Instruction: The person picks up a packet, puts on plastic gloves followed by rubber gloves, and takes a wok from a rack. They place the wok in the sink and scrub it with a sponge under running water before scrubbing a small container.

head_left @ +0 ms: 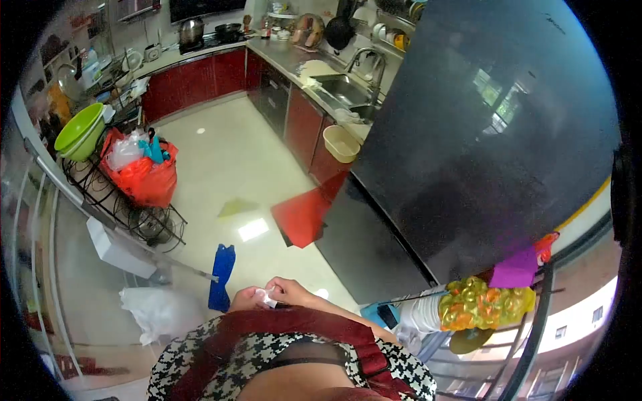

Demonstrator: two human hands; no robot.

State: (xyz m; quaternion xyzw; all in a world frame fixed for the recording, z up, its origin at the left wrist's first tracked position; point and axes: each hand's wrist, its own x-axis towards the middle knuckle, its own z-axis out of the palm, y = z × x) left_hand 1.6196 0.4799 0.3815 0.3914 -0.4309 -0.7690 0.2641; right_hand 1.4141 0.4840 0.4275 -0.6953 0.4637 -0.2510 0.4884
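Observation:
Close to my body, at the bottom centre, my left hand (246, 299) and my right hand (289, 291) are together in front of the dark red apron (267, 322). Both hands have their fingers closed on a small white crumpled item (269, 299), which lies between them. It looks thin, like paper or plastic, but is too small to make out. A blue strip-like item (222, 277) is just left of my left hand.
A large dark fridge (481, 134) stands at the right, with a red bag-like item (299, 217) beside it. On the left a wire rack (100, 184) holds green basins (81, 130) and a red bag (150, 180). A sink (344, 88) and red cabinets (194, 80) line the back.

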